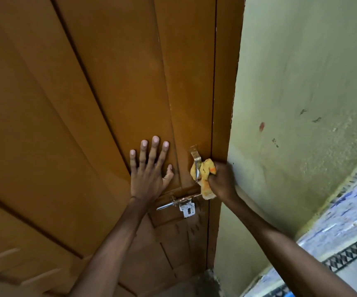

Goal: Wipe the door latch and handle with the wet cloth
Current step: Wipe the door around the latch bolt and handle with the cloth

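A brown wooden door (100,99) fills the left and middle of the view. Near its right edge is a metal handle (195,159), and just below it a metal sliding latch (180,203) with a silver hasp plate. My right hand (221,179) is closed around a yellow-orange cloth (205,179), which is pressed against the lower part of the handle and hangs down to the latch's right end. My left hand (149,168) lies flat on the door with fingers spread, left of the handle and above the latch.
The brown door frame (224,82) runs down the right of the door. A pale green wall (302,82) with a few marks stands to the right. Patterned blue and black-and-white tiles (349,232) line its lower part. A strip of grey floor shows below the door.
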`<state>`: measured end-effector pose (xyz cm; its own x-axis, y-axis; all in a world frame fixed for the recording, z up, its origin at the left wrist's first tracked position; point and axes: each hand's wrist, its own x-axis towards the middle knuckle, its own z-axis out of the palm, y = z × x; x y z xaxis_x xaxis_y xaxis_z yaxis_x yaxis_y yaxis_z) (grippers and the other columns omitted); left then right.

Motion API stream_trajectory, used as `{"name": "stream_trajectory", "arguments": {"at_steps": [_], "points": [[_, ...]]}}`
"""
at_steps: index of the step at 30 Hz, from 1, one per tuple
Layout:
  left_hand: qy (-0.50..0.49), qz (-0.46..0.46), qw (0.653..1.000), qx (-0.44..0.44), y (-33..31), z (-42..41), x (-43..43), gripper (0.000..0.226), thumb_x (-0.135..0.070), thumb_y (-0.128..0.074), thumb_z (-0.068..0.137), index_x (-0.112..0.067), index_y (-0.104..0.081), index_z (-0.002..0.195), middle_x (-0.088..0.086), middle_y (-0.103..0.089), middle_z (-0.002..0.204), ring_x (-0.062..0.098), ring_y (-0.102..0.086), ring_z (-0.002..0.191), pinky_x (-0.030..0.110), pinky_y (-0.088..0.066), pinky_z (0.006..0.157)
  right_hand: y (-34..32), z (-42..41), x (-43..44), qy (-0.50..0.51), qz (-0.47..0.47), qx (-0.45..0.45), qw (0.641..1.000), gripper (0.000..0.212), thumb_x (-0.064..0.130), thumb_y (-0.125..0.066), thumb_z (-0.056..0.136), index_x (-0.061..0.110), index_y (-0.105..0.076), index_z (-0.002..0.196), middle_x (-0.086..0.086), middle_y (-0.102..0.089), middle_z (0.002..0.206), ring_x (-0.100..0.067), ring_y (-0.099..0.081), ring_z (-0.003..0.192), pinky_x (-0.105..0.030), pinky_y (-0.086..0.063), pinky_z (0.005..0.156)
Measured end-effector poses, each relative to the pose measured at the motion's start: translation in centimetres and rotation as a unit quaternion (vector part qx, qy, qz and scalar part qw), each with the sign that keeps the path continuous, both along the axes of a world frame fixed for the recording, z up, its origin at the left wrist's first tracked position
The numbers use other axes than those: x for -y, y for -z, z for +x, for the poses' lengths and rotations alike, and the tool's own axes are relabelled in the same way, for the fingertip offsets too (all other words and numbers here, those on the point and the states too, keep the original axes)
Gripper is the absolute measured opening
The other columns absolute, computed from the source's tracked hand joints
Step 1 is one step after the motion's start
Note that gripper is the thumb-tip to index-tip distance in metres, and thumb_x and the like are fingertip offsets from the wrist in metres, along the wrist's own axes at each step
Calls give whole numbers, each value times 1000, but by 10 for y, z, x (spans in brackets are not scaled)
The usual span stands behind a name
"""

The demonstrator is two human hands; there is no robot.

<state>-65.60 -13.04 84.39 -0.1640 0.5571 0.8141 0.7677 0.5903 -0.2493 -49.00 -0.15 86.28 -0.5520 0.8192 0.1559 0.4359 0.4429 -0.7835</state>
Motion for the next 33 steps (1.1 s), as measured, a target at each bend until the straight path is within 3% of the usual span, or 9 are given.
{"name": "stream_trajectory", "arguments": {"at_steps": [2,5,7,11,21,22,24,28,33], "points": [[4,-3,1000,1,0,0,0,83,-52,-48,96,-26,-3,161,1,16,167,26,15,154,51,7,125,3,8,1,48,134,42,989,19,12,-66,87,13,-72,105,-8,-74,97,-29,-67,94,-37,-55,84],[4,1,1000,1,2,-1,0,82,-51,-48,96,-26,-5,160,1,15,167,26,14,155,51,7,125,-3,32,22,112,236,-105,959,31,12,-60,81,17,-72,110,-2,-71,105,-27,-57,100,-39,-47,86],[5,0,1000,0,2,0,0,80,-52,-47,96,-25,-6,160,1,15,167,26,14,154,51,6,125,-8,36,37,58,368,-154,915,38,11,-61,78,17,-72,114,0,-70,112,-27,-51,103,-38,-41,86],[4,-11,1000,2,0,0,2,75,-52,-42,99,-24,-8,161,2,17,167,26,17,154,52,6,124,8,10,24,-64,619,58,781,30,18,-62,87,16,-68,117,-5,-65,127,-33,-42,119,-50,-35,97],[12,-5,1000,10,-1,-1,4,70,-51,-42,100,-23,-19,160,3,6,167,25,14,155,51,5,125,25,-7,38,-141,724,424,526,51,37,-54,91,6,-56,132,-25,-48,137,-46,-35,131,-59,-22,111],[10,-5,1000,10,-2,-1,4,70,-51,-42,100,-23,-20,160,3,5,167,25,13,155,51,5,125,26,-12,43,-142,713,447,521,50,38,-53,92,6,-58,130,-25,-49,136,-46,-36,130,-58,-22,112],[7,-6,1000,7,-2,-1,4,70,-51,-41,100,-23,-19,160,2,9,167,25,14,154,51,7,125,19,-14,47,-150,681,444,563,44,38,-55,91,9,-66,121,-21,-55,134,-42,-38,130,-56,-19,113],[-3,-8,1000,-1,-2,0,4,71,-52,-40,100,-24,-16,161,2,13,168,25,15,154,51,8,125,-15,-2,25,-203,658,266,675,28,30,-61,86,12,-78,97,-12,-70,112,-33,-53,118,-49,-12,117],[2,-11,1000,4,-2,1,5,73,-52,-39,100,-23,-12,161,3,17,167,25,18,154,51,8,124,-2,8,12,-171,620,143,752,27,20,-60,87,7,-70,109,-15,-63,122,-35,-45,129,-59,-24,114]]}}
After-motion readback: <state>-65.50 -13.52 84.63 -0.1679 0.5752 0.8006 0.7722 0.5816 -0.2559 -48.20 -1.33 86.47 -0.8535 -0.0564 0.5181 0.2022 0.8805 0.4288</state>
